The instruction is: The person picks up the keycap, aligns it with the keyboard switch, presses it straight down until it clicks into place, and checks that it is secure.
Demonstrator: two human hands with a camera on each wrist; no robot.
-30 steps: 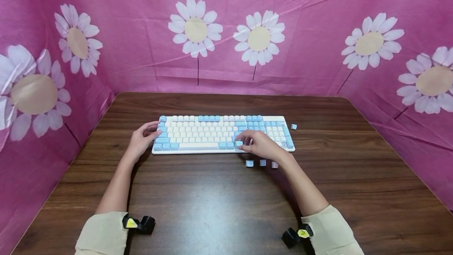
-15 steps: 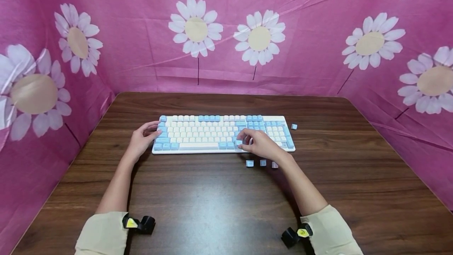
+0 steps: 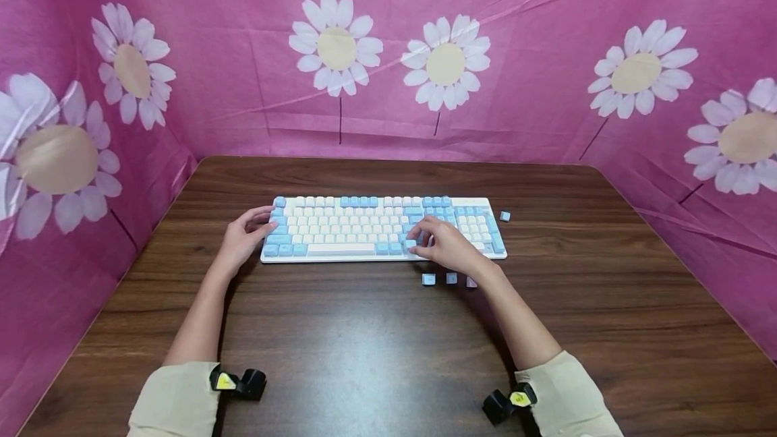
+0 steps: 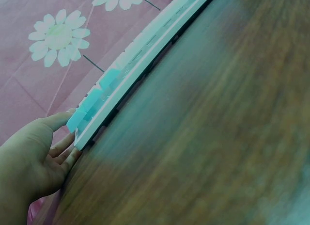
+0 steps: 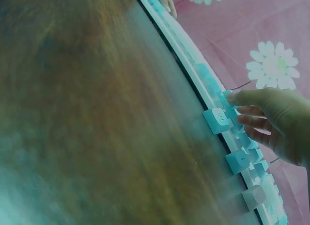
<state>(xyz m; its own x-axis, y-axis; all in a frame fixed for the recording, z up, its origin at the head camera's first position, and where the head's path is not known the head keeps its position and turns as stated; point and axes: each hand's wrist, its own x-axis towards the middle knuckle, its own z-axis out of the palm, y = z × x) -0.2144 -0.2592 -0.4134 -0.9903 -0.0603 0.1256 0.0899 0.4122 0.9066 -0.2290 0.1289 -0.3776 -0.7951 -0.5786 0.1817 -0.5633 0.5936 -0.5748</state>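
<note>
A white keyboard (image 3: 340,230) with white and blue keys lies across the table. At its left end my left hand (image 3: 241,240) grips the side edge; in the left wrist view the thumb (image 4: 59,119) is against the corner keys and other fingers touch the edge lower down. Over the bottom row, right of the space bar, my right hand (image 3: 446,246) pinches a light blue keycap (image 3: 411,244) between thumb and fingers. The right wrist view shows the thumb against this keycap (image 5: 227,97); whether it sits on its switch I cannot tell.
In front of the keyboard lie three loose keycaps: a blue one (image 3: 428,280), another blue one (image 3: 452,279) and a pale one (image 3: 471,282) partly beside the right wrist. One more blue keycap (image 3: 505,216) lies off the keyboard's right end. A flowered pink cloth (image 3: 388,133) stands behind the table.
The right hand has shifted very slightly to the right with the blue keycap at its fingertips. The left hand stays at the keyboard's left end, and the loose keycaps have not moved.
</note>
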